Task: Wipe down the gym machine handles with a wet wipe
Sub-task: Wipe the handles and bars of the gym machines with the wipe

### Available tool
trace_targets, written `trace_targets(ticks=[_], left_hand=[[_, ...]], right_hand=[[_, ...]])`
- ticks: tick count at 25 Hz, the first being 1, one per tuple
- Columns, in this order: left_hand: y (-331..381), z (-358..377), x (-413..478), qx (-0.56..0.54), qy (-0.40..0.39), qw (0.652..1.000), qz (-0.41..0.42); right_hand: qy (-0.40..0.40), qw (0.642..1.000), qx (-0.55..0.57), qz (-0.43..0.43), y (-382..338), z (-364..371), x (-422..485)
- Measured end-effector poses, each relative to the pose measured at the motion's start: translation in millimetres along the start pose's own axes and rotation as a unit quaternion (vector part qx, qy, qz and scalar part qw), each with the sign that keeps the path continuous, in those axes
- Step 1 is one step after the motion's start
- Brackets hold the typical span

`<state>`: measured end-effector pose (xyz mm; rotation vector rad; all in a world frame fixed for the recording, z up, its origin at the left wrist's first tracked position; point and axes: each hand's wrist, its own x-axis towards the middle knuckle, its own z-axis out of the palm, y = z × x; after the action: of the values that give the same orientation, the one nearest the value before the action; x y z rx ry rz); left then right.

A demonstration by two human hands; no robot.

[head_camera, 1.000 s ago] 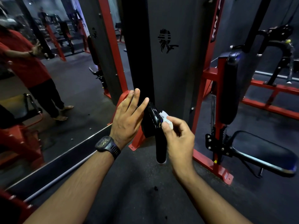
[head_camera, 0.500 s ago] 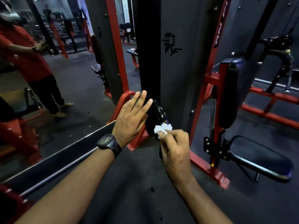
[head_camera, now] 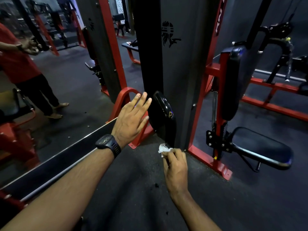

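We see the left hand (head_camera: 131,119), a black watch (head_camera: 108,143) on its wrist, held flat with fingers straight and spread just beside the glossy black handle (head_camera: 164,112); whether it touches, we cannot tell. The right hand (head_camera: 175,165) sits lower, fingers curled, pinching the crumpled white wet wipe (head_camera: 163,148) right by the handle's lower end. A padded seat (head_camera: 261,147) stands to the right.

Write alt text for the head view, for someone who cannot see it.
A right hand pinches a crumpled white wipe by the lower end of a glossy black handle on a red-framed gym machine. The left hand, wearing a watch, is open beside the handle.
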<state>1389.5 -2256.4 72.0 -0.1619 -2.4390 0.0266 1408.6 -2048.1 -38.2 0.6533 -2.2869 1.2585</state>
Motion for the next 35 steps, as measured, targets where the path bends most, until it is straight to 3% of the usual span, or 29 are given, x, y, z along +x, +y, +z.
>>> trace_targets(ticks=[5,10,16,21,28,32,35], left_hand=[[-24,0,-27,-0.002,-0.041,0.999,-0.004],[-66,-1,-51,-0.045,-0.063,0.996,-0.048],[-106,20,-56,-0.113,-0.074,0.986,-0.093],[-124,40,-30,-0.164,-0.054,0.98,-0.096],[-146,74,37,-0.178,-0.053,0.982,0.037],[-174,122,74,-0.245,-0.048,0.959,0.134],[-197,155,99,-0.306,-0.023,0.928,0.209]], right_hand=[[-0.04,0.996,0.049,-0.058,-40,16,3],[-0.008,0.997,0.081,-0.017,-75,46,45],[-0.04,0.998,0.05,0.02,-87,71,80],[-0.045,0.998,0.04,-0.005,-80,94,101],[-0.007,0.999,-0.032,-0.031,-70,118,116],[0.049,0.991,-0.123,-0.015,-71,144,126],[0.134,0.969,-0.209,0.011,-77,173,127]])
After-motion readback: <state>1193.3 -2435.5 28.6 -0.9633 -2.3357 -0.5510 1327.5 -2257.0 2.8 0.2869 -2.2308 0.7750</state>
